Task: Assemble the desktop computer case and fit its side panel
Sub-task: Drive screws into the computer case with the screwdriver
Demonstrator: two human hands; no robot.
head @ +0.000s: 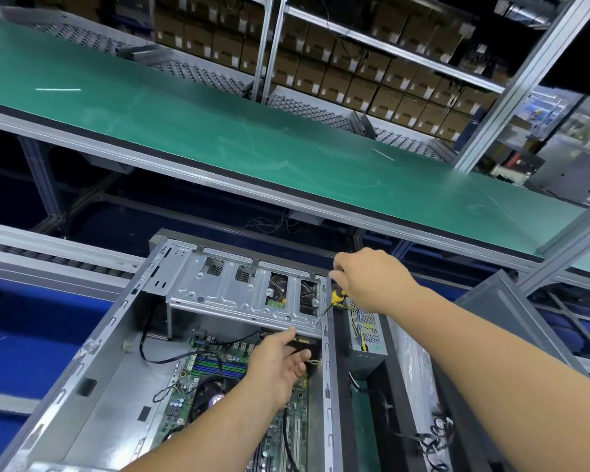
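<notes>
Right hand [365,277] drives screwdriver [331,303] into drive cage [239,294], apparently.

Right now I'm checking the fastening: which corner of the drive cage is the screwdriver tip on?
The near right corner of the drive cage. The right hand holds the screwdriver with its tip there; the other corners are untouched.

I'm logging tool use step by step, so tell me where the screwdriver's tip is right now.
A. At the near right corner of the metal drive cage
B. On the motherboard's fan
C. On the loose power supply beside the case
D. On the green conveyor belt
A: the right hand grips the yellow-and-black screwdriver, whose shaft slants down to a screw hole at the near right corner of the drive cage, above the motherboard.
</notes>
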